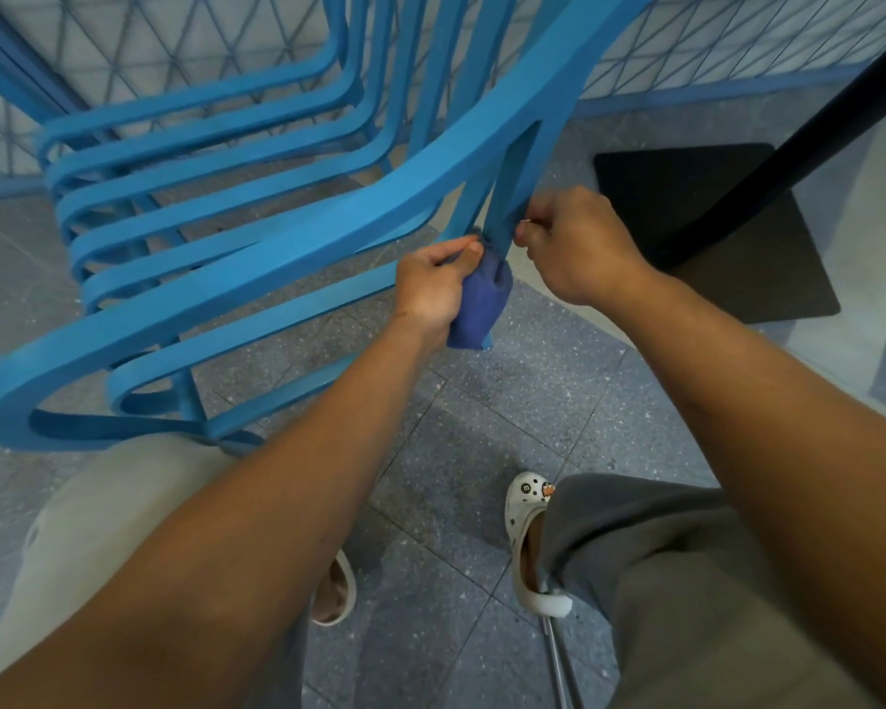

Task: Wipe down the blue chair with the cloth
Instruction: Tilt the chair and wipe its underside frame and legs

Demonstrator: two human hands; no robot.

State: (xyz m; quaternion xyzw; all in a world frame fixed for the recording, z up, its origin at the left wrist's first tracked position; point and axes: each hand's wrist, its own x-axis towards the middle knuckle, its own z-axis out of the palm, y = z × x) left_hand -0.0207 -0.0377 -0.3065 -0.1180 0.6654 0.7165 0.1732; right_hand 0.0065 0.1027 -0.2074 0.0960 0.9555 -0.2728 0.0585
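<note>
Speckled grey tile floor (482, 411); left hand (430, 284) grips cloth (477, 304); right hand (579, 248) fingers clamp blue chair (277, 248) leg.

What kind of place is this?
Probably a cafe or canteen seating area: a slatted blue chair, a black pedestal table base on a speckled tile floor, and a blue-patterned tiled wall.

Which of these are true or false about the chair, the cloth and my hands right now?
1. The left hand grips a dark blue cloth against the blue chair. True.
2. The right hand hangs free, touching nothing. False: it holds a chair slat.
3. The cloth lies on the floor. False: it is bunched in the left hand at the slat.
4. A white clog is on the tiled floor. True.
5. A dark square table base stands right of the chair. True.
</note>
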